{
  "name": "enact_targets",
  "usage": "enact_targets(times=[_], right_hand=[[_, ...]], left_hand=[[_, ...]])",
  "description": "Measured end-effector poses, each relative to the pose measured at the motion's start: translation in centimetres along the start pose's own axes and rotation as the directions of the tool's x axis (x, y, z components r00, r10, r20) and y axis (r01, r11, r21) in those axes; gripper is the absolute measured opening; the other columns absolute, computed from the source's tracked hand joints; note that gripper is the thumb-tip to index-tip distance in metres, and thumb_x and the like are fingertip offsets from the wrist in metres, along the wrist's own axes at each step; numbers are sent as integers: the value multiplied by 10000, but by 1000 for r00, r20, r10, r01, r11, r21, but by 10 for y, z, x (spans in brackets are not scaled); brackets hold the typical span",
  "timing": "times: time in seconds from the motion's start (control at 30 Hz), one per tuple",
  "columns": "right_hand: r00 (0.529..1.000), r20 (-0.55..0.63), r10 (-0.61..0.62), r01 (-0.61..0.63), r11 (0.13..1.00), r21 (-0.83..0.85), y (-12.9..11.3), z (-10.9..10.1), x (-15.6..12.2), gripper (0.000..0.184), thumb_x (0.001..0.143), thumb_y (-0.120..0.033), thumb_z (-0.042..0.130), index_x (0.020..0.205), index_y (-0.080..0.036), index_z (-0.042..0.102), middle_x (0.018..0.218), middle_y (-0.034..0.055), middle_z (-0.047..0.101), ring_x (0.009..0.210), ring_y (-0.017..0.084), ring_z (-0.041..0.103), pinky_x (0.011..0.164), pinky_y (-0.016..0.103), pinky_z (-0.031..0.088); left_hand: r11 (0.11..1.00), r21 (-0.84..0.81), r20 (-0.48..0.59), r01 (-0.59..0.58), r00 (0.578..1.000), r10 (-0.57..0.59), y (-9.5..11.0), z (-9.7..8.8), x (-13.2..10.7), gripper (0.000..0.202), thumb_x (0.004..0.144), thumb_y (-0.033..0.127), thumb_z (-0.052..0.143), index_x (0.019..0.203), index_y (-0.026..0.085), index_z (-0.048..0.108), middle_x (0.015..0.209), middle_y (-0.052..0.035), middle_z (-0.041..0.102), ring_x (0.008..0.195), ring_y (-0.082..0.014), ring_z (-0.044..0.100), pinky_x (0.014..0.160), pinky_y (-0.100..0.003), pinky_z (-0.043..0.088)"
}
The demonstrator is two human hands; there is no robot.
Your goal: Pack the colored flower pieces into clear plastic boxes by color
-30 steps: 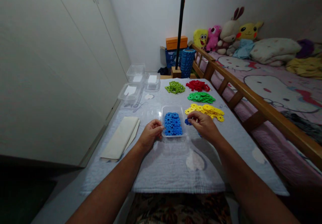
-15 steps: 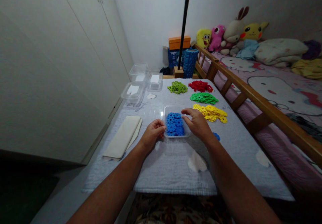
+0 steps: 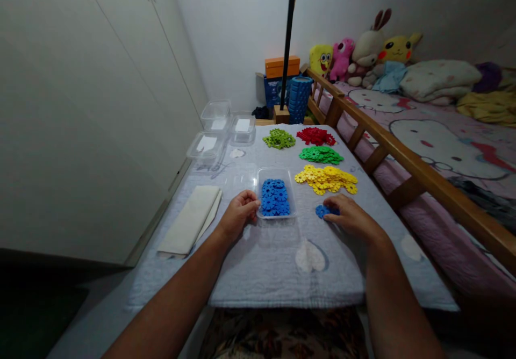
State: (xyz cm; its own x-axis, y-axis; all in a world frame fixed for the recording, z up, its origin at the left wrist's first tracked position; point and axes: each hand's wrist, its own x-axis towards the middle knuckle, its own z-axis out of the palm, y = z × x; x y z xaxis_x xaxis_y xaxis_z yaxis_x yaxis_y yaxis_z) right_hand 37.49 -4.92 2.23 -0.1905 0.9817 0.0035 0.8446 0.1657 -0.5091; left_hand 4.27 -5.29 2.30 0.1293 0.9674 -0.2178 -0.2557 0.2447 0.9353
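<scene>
A clear plastic tray (image 3: 291, 187) sits mid-table, filled with blue flower-shaped discs (image 3: 274, 197). My left hand (image 3: 238, 215) is curled against the tray's near left corner and grips its rim. My right hand (image 3: 350, 216) lies to the tray's right, fingers closed over a few loose blue discs (image 3: 321, 210) on the cloth. Just beyond them spreads a yellow disc pile (image 3: 327, 178).
Piles of green (image 3: 321, 155), red (image 3: 315, 136) and lime (image 3: 279, 139) discs lie farther back. Clear containers (image 3: 217, 130) stand at the back left, a folded cloth (image 3: 191, 219) at the left. A wooden bed rail (image 3: 403, 157) borders the right; a black pole (image 3: 287, 36) rises behind.
My right hand left the tray's top and moved right and nearer, down onto the loose blue discs. The left hand has stayed on the tray.
</scene>
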Motion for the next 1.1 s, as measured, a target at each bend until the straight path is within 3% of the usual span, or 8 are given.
enact_targets(times=[0.23, 0.4, 0.6, 0.73, 0.87, 1.1], right_hand=[[1000, -14, -3, 3, 1000, -19, -6, 6, 6, 207, 706, -228, 722, 910, -213, 689, 939, 65, 679, 904, 231, 592, 815, 344, 427], [998, -54, 24, -14, 986, 167, -12, 3, 6, 87, 744, -281, 646, 799, -214, 655, 857, 54, 677, 826, 223, 603, 739, 335, 441], [992, -113, 52, -7, 929, 370, -39, -18, 5, 154, 788, -348, 612, 754, -207, 664, 744, 28, 639, 684, 183, 581, 635, 309, 440], [987, -147, -58, 115, 901, 419, -76, -23, 12, 137, 814, -333, 635, 796, -209, 691, 764, 18, 660, 721, 174, 597, 674, 300, 458], [970, -143, -198, 239, 893, 381, -105, -8, 22, 87, 837, -242, 628, 782, -211, 688, 789, 18, 671, 769, 170, 612, 711, 297, 458], [957, -116, -264, 288, 903, 318, -112, 12, 27, 103, 858, -180, 612, 865, -210, 710, 863, 37, 710, 828, 178, 637, 786, 321, 482]], left_hand=[[1000, -12, -6, -5, 1000, 5, 0, 0, 0, 324, 656, 321, 801, 787, 196, 532, 558, 95, 480, 428, -58, 419, 428, -193, 415], [1000, -17, 4, -15, 1000, 15, 0, 0, 1, 307, 661, 312, 793, 783, 193, 538, 546, 94, 482, 431, -58, 415, 436, -191, 417], [1000, -17, -6, 0, 1000, 0, 1, 2, 0, 317, 651, 318, 792, 788, 195, 533, 543, 91, 493, 422, -56, 426, 433, -180, 389], [1000, -16, -11, 2, 1000, -2, 1, 2, 0, 319, 647, 321, 789, 776, 196, 526, 537, 90, 489, 420, -55, 418, 427, -179, 384], [1000, -8, -5, -6, 1000, 6, -1, 1, 1, 315, 652, 319, 788, 775, 195, 526, 537, 89, 488, 422, -57, 423, 427, -182, 394], [1000, -19, 14, -8, 1000, 8, -2, 0, 2, 318, 669, 330, 789, 786, 198, 524, 543, 94, 482, 422, -59, 413, 420, -186, 402]])
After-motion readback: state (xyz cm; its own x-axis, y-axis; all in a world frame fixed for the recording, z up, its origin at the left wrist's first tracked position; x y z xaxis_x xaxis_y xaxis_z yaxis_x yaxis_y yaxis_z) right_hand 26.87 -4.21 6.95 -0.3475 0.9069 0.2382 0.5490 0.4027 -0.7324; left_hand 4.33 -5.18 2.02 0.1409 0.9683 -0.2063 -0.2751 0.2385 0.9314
